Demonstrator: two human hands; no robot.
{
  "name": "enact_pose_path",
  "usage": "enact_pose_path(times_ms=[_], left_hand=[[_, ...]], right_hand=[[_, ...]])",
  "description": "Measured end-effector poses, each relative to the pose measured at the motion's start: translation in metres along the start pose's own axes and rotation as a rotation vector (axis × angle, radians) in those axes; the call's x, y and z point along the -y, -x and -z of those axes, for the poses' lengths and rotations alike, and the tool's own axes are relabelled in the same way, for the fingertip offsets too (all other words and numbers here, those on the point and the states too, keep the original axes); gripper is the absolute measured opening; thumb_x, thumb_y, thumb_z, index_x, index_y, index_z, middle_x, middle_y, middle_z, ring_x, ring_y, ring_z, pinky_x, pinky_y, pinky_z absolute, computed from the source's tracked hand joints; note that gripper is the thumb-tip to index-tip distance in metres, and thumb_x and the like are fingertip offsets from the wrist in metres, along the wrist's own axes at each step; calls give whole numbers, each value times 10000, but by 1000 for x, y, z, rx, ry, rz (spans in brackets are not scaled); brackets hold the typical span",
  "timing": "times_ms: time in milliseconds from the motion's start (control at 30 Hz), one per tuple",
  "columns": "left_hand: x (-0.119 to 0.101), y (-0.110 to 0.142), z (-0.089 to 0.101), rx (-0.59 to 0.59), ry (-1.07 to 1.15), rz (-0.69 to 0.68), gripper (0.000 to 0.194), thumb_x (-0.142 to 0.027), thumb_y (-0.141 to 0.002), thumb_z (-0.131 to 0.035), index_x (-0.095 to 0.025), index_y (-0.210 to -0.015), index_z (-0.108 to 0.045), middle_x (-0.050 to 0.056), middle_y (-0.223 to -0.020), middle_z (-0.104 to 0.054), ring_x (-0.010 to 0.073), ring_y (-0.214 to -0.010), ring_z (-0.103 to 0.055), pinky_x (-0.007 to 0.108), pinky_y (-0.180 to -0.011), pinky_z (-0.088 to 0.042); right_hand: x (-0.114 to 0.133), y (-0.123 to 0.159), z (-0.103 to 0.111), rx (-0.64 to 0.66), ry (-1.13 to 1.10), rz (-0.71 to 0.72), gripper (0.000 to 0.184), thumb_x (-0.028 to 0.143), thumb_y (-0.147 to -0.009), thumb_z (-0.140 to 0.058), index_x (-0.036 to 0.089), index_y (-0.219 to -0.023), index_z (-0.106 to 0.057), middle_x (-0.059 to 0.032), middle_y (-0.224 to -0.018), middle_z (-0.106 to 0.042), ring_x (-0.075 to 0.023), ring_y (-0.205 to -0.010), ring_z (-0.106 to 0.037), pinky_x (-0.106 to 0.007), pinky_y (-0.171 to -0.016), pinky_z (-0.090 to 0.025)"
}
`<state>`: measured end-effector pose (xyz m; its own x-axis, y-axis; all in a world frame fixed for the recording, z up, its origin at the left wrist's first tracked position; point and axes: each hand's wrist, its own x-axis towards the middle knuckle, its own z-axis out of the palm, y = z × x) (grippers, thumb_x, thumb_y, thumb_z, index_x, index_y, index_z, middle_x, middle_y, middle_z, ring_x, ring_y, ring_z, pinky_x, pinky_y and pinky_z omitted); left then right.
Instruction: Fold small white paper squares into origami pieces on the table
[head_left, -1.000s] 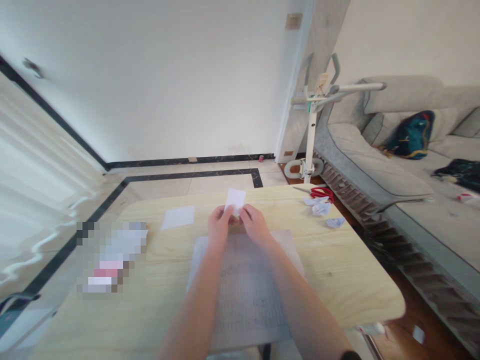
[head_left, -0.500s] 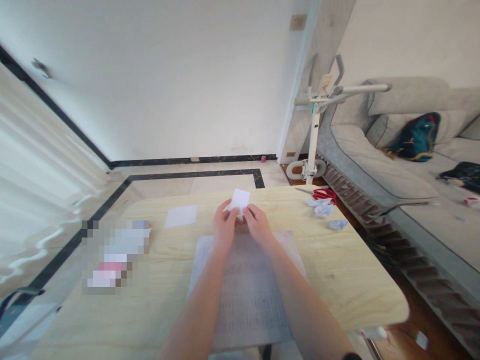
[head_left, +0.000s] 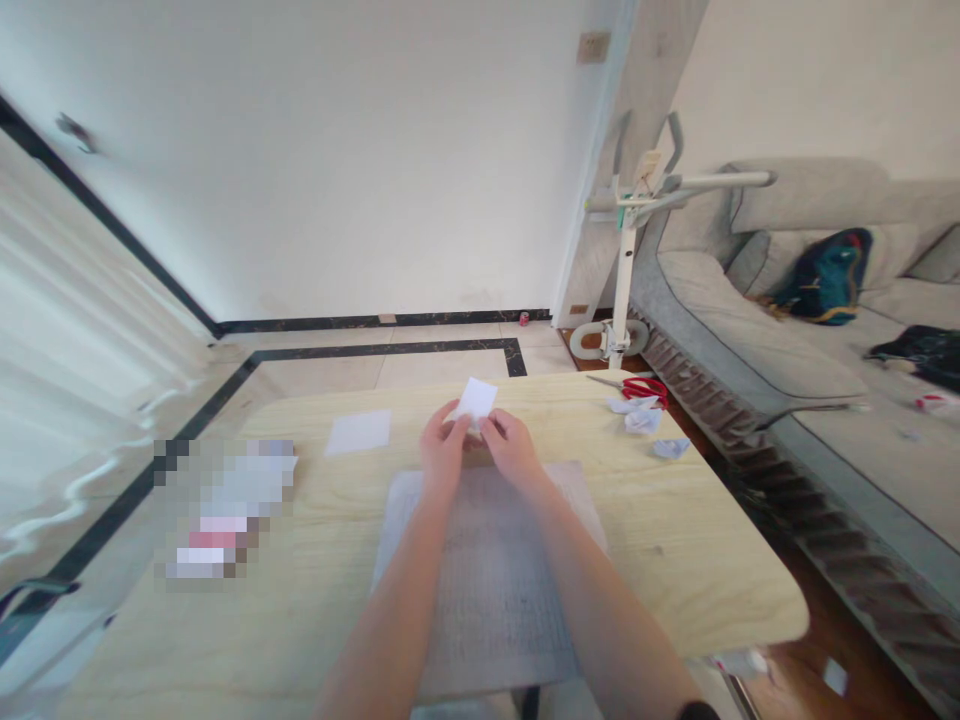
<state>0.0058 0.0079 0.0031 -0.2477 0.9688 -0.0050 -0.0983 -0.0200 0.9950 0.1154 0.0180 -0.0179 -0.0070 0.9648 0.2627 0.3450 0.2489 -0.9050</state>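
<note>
A small white piece of paper (head_left: 478,396) is held up between both hands above the far part of the table. My left hand (head_left: 444,442) pinches its lower left edge, with the thumb in front and the fingers curled behind. My right hand (head_left: 510,445) grips the lower right edge in the same way. Below my forearms lies a large printed sheet (head_left: 502,600), partly covered by them. Whether the small paper is folded is hard to make out.
A white sheet (head_left: 358,432) lies left of my hands on the wooden table (head_left: 675,560). Red-handled scissors (head_left: 643,390) and crumpled paper (head_left: 637,415) rest at the far right. A blurred-out patch (head_left: 240,500) covers something at the left. A sofa (head_left: 810,380) stands to the right.
The small paper tilts slightly more to the right between my hands. Both hands keep their hold, and the whole view has shifted a little.
</note>
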Motion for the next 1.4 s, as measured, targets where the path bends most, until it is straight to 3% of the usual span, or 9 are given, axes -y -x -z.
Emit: enact_pose_path(times_ms=[433,800,1100,1400], left_hand=[[1,0,-1,-11,7,-9,464,-329,-665,-663,-119,-1068,-565,21,-624,-647,138,-502,-602,231,-512,-453],[5,-2,1,37,50,5,471,-376,-645,-680,-119,-1035,-621,17,-621,-638,119,-487,-573,231,-503,-449],[5,1,0,52,59,7,485,-360,-663,-664,-122,-1081,-597,15,-637,-639,129,-540,-594,234,-535,-468],[4,1,-1,53,33,-3,429,-354,-672,-648,-120,-1028,-599,23,-655,-643,124,-514,-588,233,-514,-466]], right_hand=[[0,1,0,-27,-82,-4,250,329,-788,-476,191,-587,-423,44,-533,-401,-107,-532,-377,-231,-507,-269],[5,-1,3,58,-267,-37,192,272,-755,-489,155,-630,-574,11,-569,-517,-108,-539,-419,-221,-501,-296],[1,0,2,100,-330,-87,241,319,-754,-507,165,-570,-512,25,-511,-456,-99,-494,-385,-224,-479,-282],[-1,-2,1,44,-382,-129,283,363,-755,-512,166,-553,-486,40,-477,-417,-89,-459,-368,-228,-459,-268]])
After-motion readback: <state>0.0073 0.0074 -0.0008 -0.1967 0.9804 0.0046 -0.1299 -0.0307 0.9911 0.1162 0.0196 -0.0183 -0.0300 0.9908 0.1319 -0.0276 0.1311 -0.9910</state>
